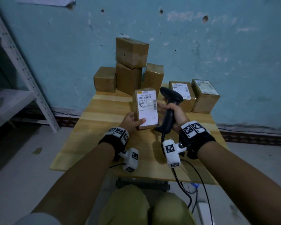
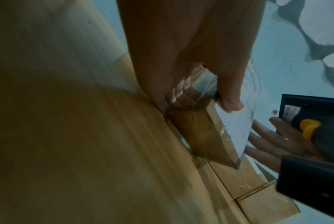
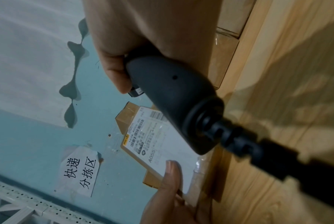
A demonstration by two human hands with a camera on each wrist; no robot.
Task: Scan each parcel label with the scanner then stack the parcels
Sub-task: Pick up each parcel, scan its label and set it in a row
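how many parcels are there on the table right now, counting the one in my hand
7: one held parcel; four in the back stack: left, middle, top, leaning; two labelled on the right. Others may be hidden behind.

Matt black plastic scanner (image 1: 169, 109), brown cardboard parcel (image 1: 147, 109) under glossy tape, white paper label (image 1: 147, 108), smooth wood desk (image 1: 96, 127).

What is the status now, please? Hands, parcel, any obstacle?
Left hand holds labelled parcel tilted up. Right hand grips scanner. Nothing between scanner and label.

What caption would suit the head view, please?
Left hand tilts a labelled parcel up while right hand holds the scanner.
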